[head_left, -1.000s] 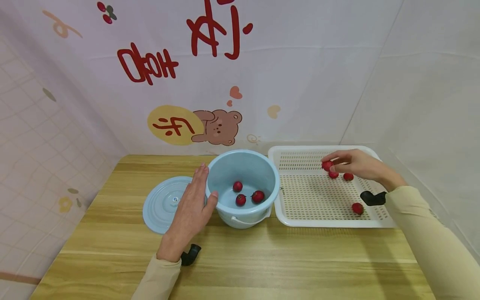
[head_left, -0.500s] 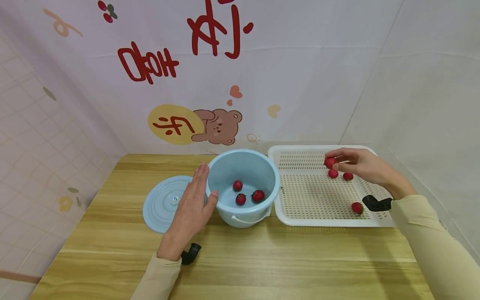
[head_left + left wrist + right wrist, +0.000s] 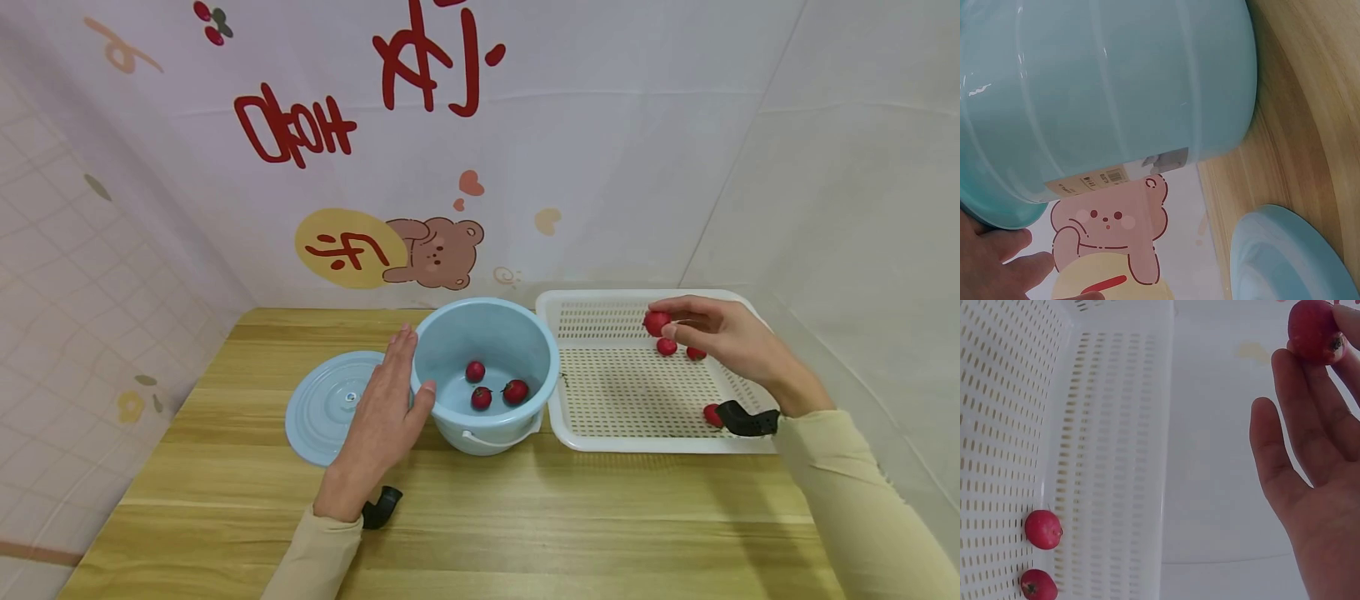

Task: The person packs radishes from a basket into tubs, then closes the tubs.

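My right hand (image 3: 731, 337) pinches a small round red radish (image 3: 657, 322) between thumb and fingertips above the back of the white perforated basket (image 3: 577, 446). In the right wrist view, that radish (image 3: 1311, 331) shows its stem end. Below the hand lie a radish (image 3: 667, 346) and, partly covered by it, another radish (image 3: 696, 353). A further radish (image 3: 713, 415) is half hidden by the black wrist piece. My left hand (image 3: 382, 425) rests its straight fingers along the left rim of the light blue bucket (image 3: 487, 429). Three radishes (image 3: 482, 398) lie on the bucket's floor.
A light blue lid (image 3: 322, 417) lies flat on the wooden table (image 3: 487, 533), left of the bucket and partly under my left hand. The basket stands just right of the bucket. A printed cloth wall (image 3: 615, 167) rises behind the table.
My right hand has risen slightly with the radish, opening a gap above the radishes below. The wrist has shifted over the front radish. My left hand has stayed in place.
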A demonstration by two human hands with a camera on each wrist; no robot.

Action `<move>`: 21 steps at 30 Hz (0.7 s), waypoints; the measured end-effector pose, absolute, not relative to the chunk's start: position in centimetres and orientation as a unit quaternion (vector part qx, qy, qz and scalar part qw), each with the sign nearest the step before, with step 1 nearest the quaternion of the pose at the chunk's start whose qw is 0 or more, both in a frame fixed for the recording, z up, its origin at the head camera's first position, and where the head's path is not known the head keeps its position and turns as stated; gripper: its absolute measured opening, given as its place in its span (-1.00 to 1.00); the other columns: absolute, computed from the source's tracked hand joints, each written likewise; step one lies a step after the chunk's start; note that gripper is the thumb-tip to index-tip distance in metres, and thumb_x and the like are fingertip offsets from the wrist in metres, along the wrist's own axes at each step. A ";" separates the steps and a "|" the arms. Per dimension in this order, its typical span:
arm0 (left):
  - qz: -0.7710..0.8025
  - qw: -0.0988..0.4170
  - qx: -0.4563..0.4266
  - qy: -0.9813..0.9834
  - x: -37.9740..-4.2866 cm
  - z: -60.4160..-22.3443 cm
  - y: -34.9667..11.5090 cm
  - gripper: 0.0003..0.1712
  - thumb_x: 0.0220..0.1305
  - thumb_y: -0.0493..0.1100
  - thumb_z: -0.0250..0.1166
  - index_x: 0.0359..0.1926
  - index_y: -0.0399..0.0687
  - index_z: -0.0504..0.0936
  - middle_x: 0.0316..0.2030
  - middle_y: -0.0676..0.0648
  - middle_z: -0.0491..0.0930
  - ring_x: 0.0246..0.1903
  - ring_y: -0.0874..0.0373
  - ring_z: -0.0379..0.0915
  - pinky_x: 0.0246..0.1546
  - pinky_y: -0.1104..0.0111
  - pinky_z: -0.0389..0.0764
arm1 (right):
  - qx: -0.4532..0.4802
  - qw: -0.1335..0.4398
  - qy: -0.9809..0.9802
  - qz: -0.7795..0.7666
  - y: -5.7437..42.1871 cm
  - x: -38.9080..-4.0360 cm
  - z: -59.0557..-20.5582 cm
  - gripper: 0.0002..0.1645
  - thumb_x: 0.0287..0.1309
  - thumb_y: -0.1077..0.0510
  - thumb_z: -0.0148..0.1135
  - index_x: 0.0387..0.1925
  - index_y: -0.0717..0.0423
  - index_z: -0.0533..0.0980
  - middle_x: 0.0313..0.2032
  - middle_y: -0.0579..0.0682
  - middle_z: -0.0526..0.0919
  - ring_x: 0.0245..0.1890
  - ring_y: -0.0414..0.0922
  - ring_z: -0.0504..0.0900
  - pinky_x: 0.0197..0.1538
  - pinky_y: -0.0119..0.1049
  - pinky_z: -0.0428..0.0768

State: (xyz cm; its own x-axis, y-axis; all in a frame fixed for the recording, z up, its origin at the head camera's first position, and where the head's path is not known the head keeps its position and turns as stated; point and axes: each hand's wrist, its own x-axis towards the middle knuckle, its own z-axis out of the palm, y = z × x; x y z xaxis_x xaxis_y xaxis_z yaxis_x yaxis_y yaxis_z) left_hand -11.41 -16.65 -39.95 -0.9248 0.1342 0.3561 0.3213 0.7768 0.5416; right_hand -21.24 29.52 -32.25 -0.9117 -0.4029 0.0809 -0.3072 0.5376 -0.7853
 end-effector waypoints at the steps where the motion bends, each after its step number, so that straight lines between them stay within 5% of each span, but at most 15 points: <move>1: -0.311 0.150 -0.122 -0.930 -11.4 -40.0 -16.6 -0.17 0.57 0.11 0.01 0.66 -0.13 -0.02 0.65 -0.04 -0.08 0.62 -0.01 -0.21 0.46 -0.27 0.08 | -0.202 0.050 0.875 -0.436 29.4 -21.1 -32.2 -0.58 0.47 0.12 0.24 0.29 0.01 0.56 0.05 -0.09 0.74 -0.27 -0.10 0.71 -0.33 -0.24 0.67; 11: -0.313 0.150 -0.122 -0.930 -11.5 -40.0 -16.6 -0.16 0.56 0.09 0.03 0.66 -0.13 -0.02 0.65 -0.04 -0.08 0.62 -0.01 -0.21 0.46 -0.27 0.07 | -0.214 0.019 0.859 -0.465 28.1 -19.9 -32.0 -0.60 0.45 0.17 0.26 0.26 0.07 0.57 -0.07 -0.07 0.77 -0.32 -0.13 0.71 -0.42 -0.29 0.59; 21: -0.314 0.147 -0.119 -0.930 -11.5 -39.9 -16.6 -0.16 0.55 0.08 0.03 0.66 -0.13 -0.02 0.65 -0.03 -0.09 0.62 -0.01 -0.21 0.47 -0.26 0.07 | -0.260 -0.004 0.817 -0.515 26.3 -19.0 -31.7 -0.60 0.38 0.34 0.27 0.21 0.30 0.57 -0.02 -0.13 0.75 -0.19 -0.23 0.74 -0.21 -0.42 0.68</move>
